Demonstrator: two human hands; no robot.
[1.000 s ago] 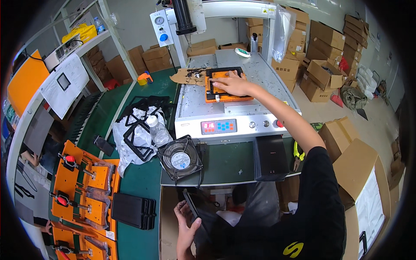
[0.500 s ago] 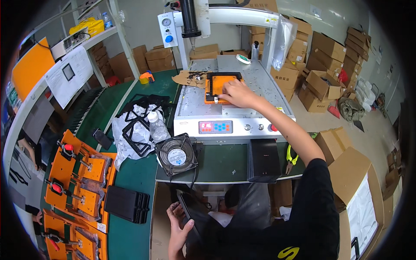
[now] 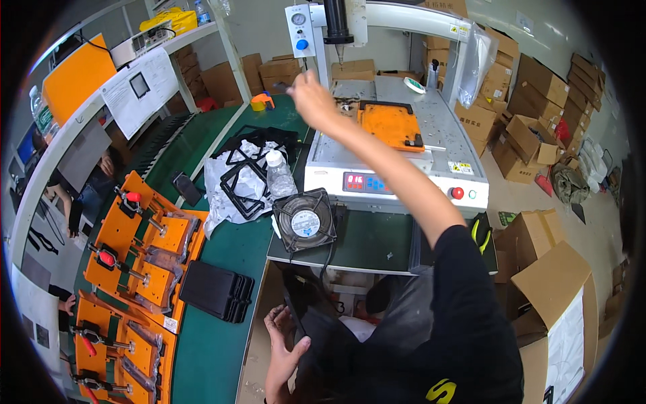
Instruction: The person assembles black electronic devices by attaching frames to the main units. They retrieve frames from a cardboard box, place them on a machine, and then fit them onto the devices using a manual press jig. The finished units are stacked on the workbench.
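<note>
Panel (image 3: 296,306), flat and black, stands tilted in my left hand (image 3: 286,357), low in front of me, with my thumb on one side and my fingers curled at its edge. My right hand (image 3: 315,104) is raised well ahead, its fingers drawn close about a small dark piece (image 3: 280,87), too blurred to make out. Just to the right of that hand, an orange fixture (image 3: 387,128) lies on the machine bed (image 3: 451,145), a black bar along its far edge. Beyond my right hand hangs the dispensing nozzle (image 3: 341,52); to its left sits an orange tape dispenser (image 3: 261,102). Between my two hands are a round fan (image 3: 304,222) in a square frame and, just past it, a clear bottle (image 3: 279,176) beside black frames (image 3: 245,192). Left of my left hand, a stack of black trays (image 3: 215,289) rests on the green table (image 3: 222,252), near orange clamp fixtures (image 3: 138,269).
</note>
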